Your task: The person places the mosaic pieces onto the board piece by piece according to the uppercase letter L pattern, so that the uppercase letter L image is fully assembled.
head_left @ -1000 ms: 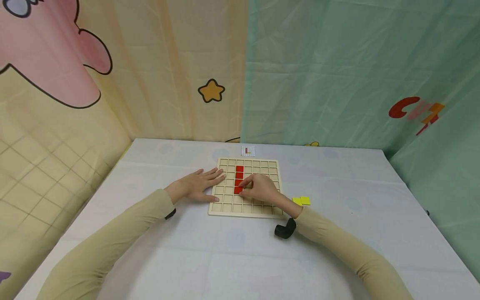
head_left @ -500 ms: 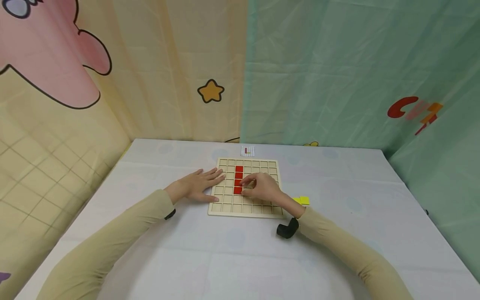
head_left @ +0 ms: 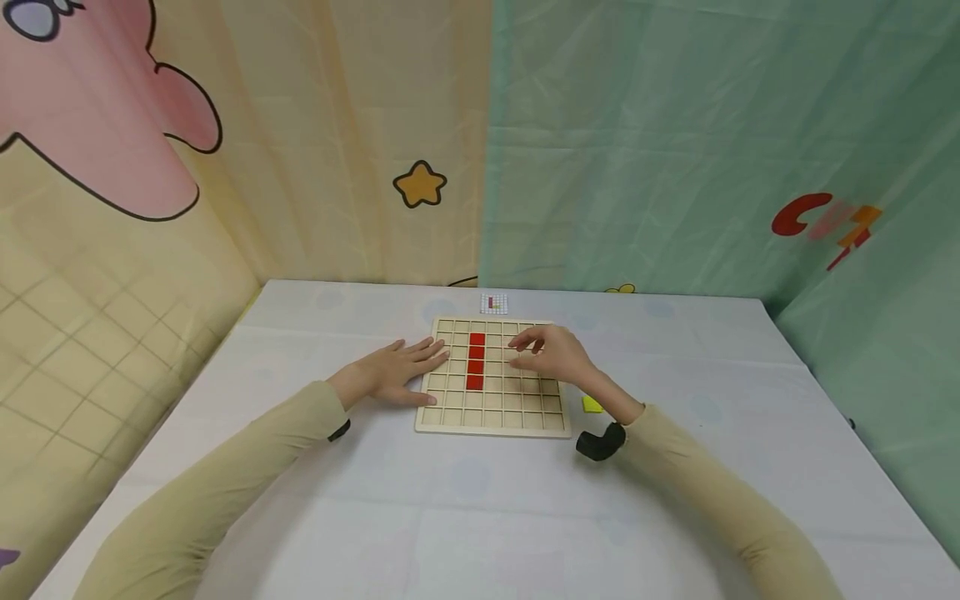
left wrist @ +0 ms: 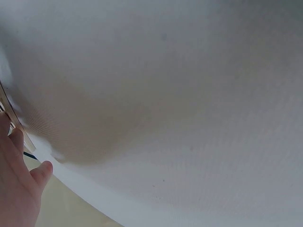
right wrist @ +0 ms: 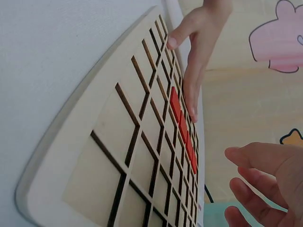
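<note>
Standing a bit behind the person's shoulder, clock on the middle of the board with 12 straight ahead: closest are two beige sleeves point(head_left: 232, 454), with a black wrist gadget point(head_left: 600, 442) by the right cuff. Out around 4, just off the corner, there's a yellow tile point(head_left: 592, 405) on the white table point(head_left: 450, 542); the right wrist sits over that spot, so can't tell if there's more than one. Then the wooden grid board point(head_left: 495, 402), lying flat. The left hand point(head_left: 388, 369) comes in from 9, palm down and fingers spread wide, fingertips on the board's edge. Good habit imo: light pressure there should stop the board creeping, no need to lean on it. Four red tiles point(head_left: 476, 367) sit in the cells in one straight column, a little toward 9 from centre, and they look pretty flush from the right wrist cam. The right hand point(head_left: 555, 354) hangs over the 2 o'clock part, thumb and fingers loosely bent with a clear gap, nothing in it that I can see. For tile-setting like this I'd pinch a tile by opposite edges, line it up square with the dividers, then press it down with one fingertip; coming in crooked would probably catch a ridge. Past the board at 12 is a tiny printed card point(head_left: 493, 304) with a red bar on a grid, worth checking cell by cell. Behind that, a curtain with an orange star point(head_left: 420, 184), around 11.
</note>
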The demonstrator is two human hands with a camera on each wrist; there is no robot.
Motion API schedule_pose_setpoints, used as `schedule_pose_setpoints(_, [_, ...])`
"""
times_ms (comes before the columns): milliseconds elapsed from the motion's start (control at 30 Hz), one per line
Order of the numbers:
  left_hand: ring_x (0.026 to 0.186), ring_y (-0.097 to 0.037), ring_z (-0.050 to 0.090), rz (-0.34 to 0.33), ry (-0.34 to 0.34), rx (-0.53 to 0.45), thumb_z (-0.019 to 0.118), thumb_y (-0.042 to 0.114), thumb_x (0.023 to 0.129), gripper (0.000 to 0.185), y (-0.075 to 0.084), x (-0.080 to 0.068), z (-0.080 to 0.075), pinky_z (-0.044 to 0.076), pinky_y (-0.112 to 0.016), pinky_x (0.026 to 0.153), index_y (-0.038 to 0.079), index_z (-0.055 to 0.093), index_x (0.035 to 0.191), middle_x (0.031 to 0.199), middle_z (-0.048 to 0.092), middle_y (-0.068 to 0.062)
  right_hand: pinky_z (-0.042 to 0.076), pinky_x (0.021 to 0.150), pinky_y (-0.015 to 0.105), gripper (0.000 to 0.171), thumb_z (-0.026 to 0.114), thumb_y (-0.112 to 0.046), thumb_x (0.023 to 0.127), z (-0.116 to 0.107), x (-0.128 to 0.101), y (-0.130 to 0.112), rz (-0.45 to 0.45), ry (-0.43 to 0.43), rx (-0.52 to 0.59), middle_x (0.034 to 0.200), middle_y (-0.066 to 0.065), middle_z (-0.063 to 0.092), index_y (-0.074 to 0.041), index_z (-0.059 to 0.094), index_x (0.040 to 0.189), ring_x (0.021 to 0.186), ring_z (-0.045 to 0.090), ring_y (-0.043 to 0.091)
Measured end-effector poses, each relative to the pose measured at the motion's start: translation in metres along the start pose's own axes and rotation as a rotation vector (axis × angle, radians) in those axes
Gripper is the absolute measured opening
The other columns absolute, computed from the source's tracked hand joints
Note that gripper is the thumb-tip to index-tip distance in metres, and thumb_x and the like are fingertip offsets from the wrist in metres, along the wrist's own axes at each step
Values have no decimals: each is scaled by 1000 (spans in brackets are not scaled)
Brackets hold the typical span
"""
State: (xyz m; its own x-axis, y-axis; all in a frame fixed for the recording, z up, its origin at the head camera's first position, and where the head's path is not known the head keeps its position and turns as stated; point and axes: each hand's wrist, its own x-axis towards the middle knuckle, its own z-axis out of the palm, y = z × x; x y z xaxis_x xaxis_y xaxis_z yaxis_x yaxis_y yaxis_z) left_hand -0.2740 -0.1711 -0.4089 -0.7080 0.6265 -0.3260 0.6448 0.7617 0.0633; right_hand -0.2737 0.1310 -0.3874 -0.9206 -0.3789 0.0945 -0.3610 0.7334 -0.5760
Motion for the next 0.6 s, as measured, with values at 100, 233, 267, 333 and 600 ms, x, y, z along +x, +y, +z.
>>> schedule_pose_setpoints(100, [151,-25,4,6,6,-4,41,68,91,87,0,0,0,10,-58,118,21,9,156,164,3,-2,45,67,27,30,77,-24,79,-6,-4,7,-15,-11,12,96,5,72,-9,74,105,82,58,19])
schedule_pose_setpoints(233, [151,-25,5,10,14,-3,42,68,91,86,0,-1,-1,11,-58,118,21,10,156,164,5,-2,49,69,29,29,76,-21,81,-16,-9,16,-50,-25,24,97,7,72,-8,73,106,83,60,19])
schedule_pose_setpoints(267, [151,-26,5,11,16,-3,42,67,91,86,0,-1,-1,11,-58,118,21,10,156,164,5,-2,49,70,30,28,76,-20,81,-18,-11,19,-60,-24,25,97,8,72,-8,73,106,82,61,20])
schedule_pose_setpoints(333, [151,-26,6,15,20,-3,43,67,91,86,0,-2,-1,11,-58,118,20,11,156,164,6,-3,51,72,32,28,76,-19,81,-23,-13,24,-78,-20,20,97,8,72,-7,73,106,82,62,20])
schedule_pose_setpoints(600, [151,-26,6,21,23,-5,43,66,91,85,1,-2,-1,12,-58,118,20,11,156,164,6,-3,49,73,31,27,76,-18,81,-37,-25,43,-73,-6,-5,97,7,72,-7,73,105,80,61,17])
